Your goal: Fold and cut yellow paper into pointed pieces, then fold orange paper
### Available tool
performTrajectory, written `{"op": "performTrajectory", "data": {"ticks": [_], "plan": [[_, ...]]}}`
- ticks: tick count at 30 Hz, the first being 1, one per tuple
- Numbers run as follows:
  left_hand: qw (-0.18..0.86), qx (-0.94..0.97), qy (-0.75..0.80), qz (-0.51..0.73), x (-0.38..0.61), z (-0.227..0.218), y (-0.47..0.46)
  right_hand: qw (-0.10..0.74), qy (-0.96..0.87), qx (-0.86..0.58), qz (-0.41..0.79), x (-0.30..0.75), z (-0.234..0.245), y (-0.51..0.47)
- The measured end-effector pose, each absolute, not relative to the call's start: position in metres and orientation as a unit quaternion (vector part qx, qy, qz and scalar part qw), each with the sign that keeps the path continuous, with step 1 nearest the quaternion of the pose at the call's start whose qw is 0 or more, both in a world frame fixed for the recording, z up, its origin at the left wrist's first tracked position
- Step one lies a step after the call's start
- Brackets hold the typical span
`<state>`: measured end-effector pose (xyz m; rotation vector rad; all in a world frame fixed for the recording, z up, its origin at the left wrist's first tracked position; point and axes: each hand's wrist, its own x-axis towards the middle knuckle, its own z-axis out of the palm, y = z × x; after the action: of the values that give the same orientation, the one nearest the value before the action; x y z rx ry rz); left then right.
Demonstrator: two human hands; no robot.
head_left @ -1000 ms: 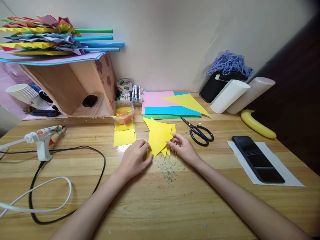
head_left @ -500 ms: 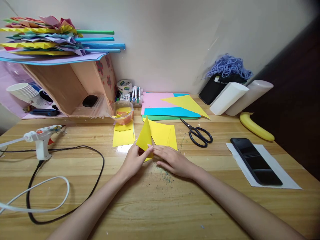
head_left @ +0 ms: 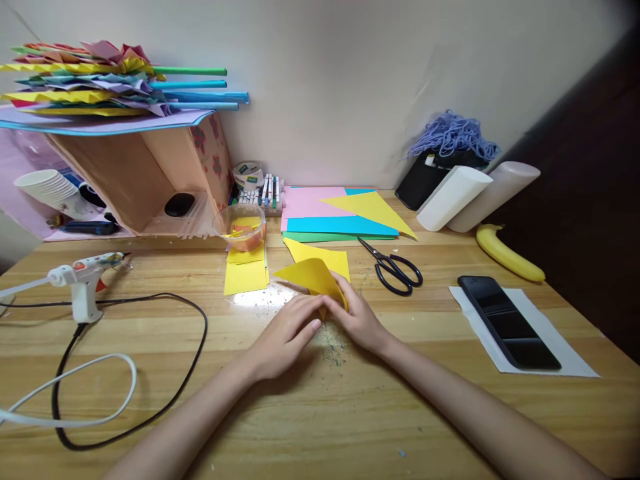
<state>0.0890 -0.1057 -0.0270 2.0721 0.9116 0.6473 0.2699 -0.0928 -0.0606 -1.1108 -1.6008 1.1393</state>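
Observation:
A bent sheet of yellow paper (head_left: 307,275) stands raised between my hands, its pointed corner leaning left. My right hand (head_left: 363,323) grips its right side, thumb in front and fingers behind. At the lower edge, the closed fingers of my left hand (head_left: 287,337) meet my right thumb on the paper; the fingertips are partly hidden. Behind the raised sheet lies flat yellow paper (head_left: 333,259). Black-handled scissors (head_left: 397,270) rest to the right of it. On the left is a stack of small yellow papers (head_left: 245,277).
A clear bowl (head_left: 240,230) holds paper scraps. Coloured sheets (head_left: 320,203) lie by the wall. To the right are a phone (head_left: 507,323) on white paper, a banana (head_left: 510,253) and white rolls (head_left: 453,198). A glue gun (head_left: 85,283) with looping cords is at left.
The yellow paper has swung from upright to leaning left and lower. My right hand has moved up to grip its right side; my left hand has shifted right, to the lower edge.

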Motion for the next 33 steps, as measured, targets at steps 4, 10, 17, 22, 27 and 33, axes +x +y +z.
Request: {"op": "performTrajectory", "data": {"ticks": [4, 10, 17, 22, 27, 33], "plan": [[0.309, 0.836, 0.386, 0.236, 0.087, -0.034, -0.103, 0.550, -0.477, -0.498, 0.471, 0.281, -0.071, -0.075], [0.190, 0.906, 0.355, 0.130, 0.091, -0.033, -0.103, 0.631, -0.400, -0.502, 0.436, 0.291, -0.078, -0.059], [0.081, 0.901, 0.405, 0.132, 0.093, -0.035, -0.101, 0.626, -0.401, -0.513, 0.430, 0.291, -0.075, -0.058], [0.077, 0.884, 0.432, 0.159, 0.094, -0.040, -0.100, 0.598, -0.432, -0.516, 0.435, 0.289, -0.075, -0.061], [0.091, 0.859, 0.473, 0.171, 0.097, -0.040, -0.102, 0.589, -0.447, -0.487, 0.464, 0.286, -0.079, -0.062], [0.095, 0.852, 0.486, 0.169, 0.092, -0.034, -0.103, 0.584, -0.444, -0.479, 0.482, 0.285, -0.078, -0.063]]}}
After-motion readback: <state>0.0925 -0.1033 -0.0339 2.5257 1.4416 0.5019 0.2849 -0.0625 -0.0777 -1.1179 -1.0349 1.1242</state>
